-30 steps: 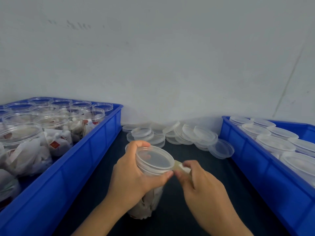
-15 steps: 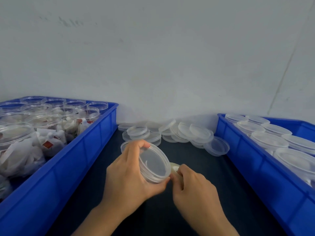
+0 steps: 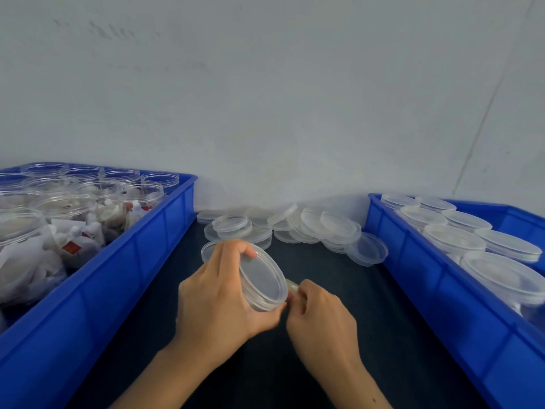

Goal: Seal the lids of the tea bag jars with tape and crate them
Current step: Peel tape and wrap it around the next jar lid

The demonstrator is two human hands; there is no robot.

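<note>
Head view — left hand (image 3: 218, 302) grips tilted jar (image 3: 262, 283), right hand (image 3: 320, 317) pinches tape (image 3: 292, 285) at its rim — between blue crates (image 3: 442, 290).

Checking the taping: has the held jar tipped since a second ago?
Yes. The jar has tipped: its lid, once facing up, now faces the right crate.

Your clear lidded jar (image 3: 262, 283) sits tipped on its side above the dark surface (image 3: 354, 305), lid facing up and to the right. A strip of yellowish tape (image 3: 292, 286) meets the lid's rim at its right edge. The blue crate (image 3: 442, 290) on your right holds upright, lidded jars (image 3: 454, 240).
</note>
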